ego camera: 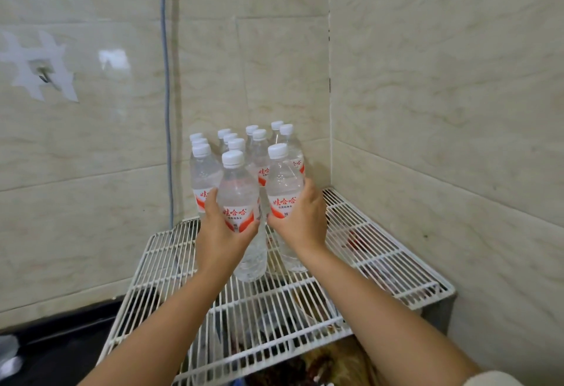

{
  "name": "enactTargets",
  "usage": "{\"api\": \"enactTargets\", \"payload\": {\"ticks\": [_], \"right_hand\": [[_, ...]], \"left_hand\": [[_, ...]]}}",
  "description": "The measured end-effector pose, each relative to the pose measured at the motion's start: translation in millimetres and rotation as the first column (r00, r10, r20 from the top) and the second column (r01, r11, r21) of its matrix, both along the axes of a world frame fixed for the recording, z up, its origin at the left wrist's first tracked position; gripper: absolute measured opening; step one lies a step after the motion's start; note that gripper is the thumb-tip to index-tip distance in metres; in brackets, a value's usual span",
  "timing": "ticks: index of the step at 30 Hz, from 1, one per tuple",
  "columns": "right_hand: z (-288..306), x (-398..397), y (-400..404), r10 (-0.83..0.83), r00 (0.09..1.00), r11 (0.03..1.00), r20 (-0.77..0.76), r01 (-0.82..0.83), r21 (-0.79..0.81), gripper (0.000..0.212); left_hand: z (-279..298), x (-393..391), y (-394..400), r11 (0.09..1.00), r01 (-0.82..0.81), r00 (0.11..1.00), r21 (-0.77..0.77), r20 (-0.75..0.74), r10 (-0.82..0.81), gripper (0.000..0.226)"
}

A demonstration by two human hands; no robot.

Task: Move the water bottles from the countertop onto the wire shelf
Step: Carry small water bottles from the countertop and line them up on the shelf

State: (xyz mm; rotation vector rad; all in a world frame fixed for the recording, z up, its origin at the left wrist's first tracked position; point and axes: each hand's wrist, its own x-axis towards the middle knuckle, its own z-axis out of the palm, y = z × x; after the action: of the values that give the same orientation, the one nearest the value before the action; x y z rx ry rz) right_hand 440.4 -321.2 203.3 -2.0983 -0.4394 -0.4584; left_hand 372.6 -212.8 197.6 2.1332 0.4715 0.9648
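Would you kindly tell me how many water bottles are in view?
11 by caps: one in the left hand, one in the right hand, nine clustered behind on the wire shelf; others may be hidden.

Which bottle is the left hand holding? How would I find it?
Find the white wire shelf in the tiled corner, where water bottles stand grouped. Two at the front are gripped, one per hand. The left hand holds the bottle nearest the camera, left of the right hand's bottle, its cap sitting lower.

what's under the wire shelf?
Through the wire shelf only dark and reddish-brown shapes show, too blurred to identify. Bottles and both forearms cover the rest.
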Motion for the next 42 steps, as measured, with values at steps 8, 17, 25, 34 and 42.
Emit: {"api": "enactTargets", "payload": {"ticks": [8, 17, 25, 34, 42], "right_hand": [[2.9, 42.2, -41.2, 0.226, 0.972, 0.965, 0.058, -0.231, 0.122, 0.089], [10.3, 106.7, -48.1, 0.337, 0.94, 0.902, -0.049, -0.307, 0.305, 0.085], [8.7, 119.6, -35.5, 0.455, 0.87, 0.856, -0.191, -0.368, 0.364, 0.085], [4.9, 117.4, -57.2, 0.39, 0.846, 0.909, -0.363, -0.416, 0.007, 0.065], [-2.0, 109.1, -42.5, 0.33, 0.887, 0.943, -0.322, -0.327, 0.065, 0.072]], "left_hand": [[12.8, 25.2, -22.2, 0.998, 0.018, 0.997, -0.053, 0.076, -0.014, 0.076], [11.7, 105.0, -55.2, 0.991, -0.067, 0.998, -0.113, 0.002, 0.067, 0.072], [10.5, 113.1, -61.6, 0.988, -0.142, 0.98, 0.057, -0.132, 0.148, 0.082], [-20.1, 86.2, -40.0, 0.81, 0.11, 0.903, 0.576, -0.398, 0.16, 0.102], [-32.0, 100.9, -22.0, 0.672, 0.049, 0.919, 0.739, -0.297, 0.26, 0.126]]}}
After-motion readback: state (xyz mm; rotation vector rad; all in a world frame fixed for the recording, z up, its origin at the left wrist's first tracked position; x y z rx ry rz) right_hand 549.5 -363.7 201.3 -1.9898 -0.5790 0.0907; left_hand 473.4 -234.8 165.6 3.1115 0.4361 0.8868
